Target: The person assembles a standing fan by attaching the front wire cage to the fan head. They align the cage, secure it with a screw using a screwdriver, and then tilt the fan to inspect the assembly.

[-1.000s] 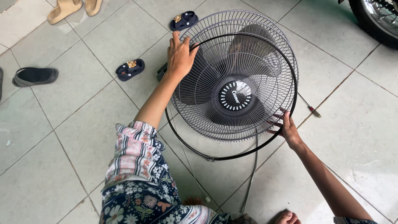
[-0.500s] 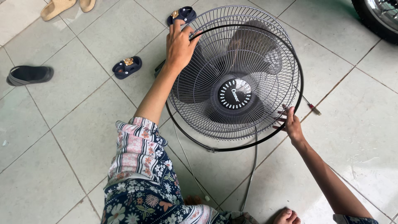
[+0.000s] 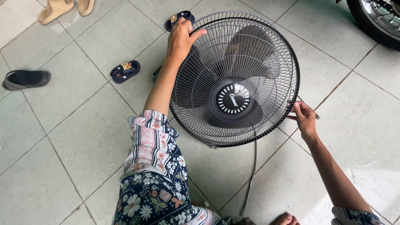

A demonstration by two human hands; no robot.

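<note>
1. The black rim band (image 3: 291, 62), which hung loose below the fan grille (image 3: 216, 54) a moment ago, now sits snug around its edge.
2. The left hand (image 3: 181, 39) grips the top-left edge; the right hand (image 3: 304, 116) pinches the lower-right edge.
3. The fan lies face-up on the tiled floor (image 3: 75, 125), with open tiles left and below.
4. Small navy sandals (image 3: 125, 71), a screwdriver (image 3: 315, 115) and a tyre (image 3: 375, 16) lie nearby.
</note>
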